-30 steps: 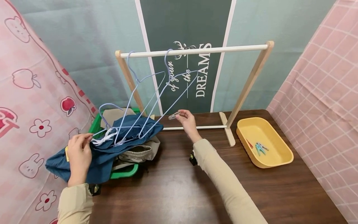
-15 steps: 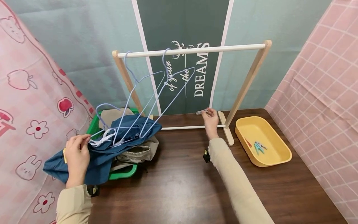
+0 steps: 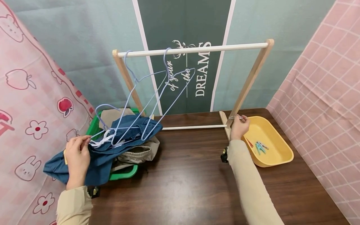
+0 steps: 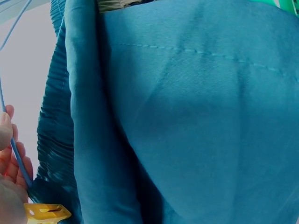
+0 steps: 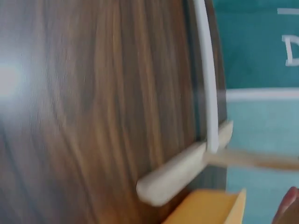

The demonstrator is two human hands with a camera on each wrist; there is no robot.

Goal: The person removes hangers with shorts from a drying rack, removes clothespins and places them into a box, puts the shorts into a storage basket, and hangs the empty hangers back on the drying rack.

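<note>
In the head view my left hand (image 3: 78,157) pinches the end of a pale blue wire hanger (image 4: 19,162). Blue drawstring shorts (image 3: 97,170) hang along that hanger, with a white cord (image 3: 98,143) at the waistband. A yellow clothespin (image 4: 46,213) sits at the waistband's corner, beside my left hand. My right hand (image 3: 239,128) pinches a pale clothespin (image 3: 232,117) in front of the rack's right leg, at the left edge of the yellow basin (image 3: 277,153). In the right wrist view, only a fingertip (image 5: 287,200) shows at the lower right edge.
A wooden rack with a white rail (image 3: 213,49) stands at the back. Two blue hangers (image 3: 167,67) hook over the rail, their lower ends against the shorts. A green basket (image 3: 123,176) with beige clothing (image 3: 152,150) lies under them. Several clothespins (image 3: 260,147) lie in the basin.
My right hand has carried the pale clothespin rightward, from near the middle of the rack to the basin's left edge. My left hand keeps its pinch on the hanger.
</note>
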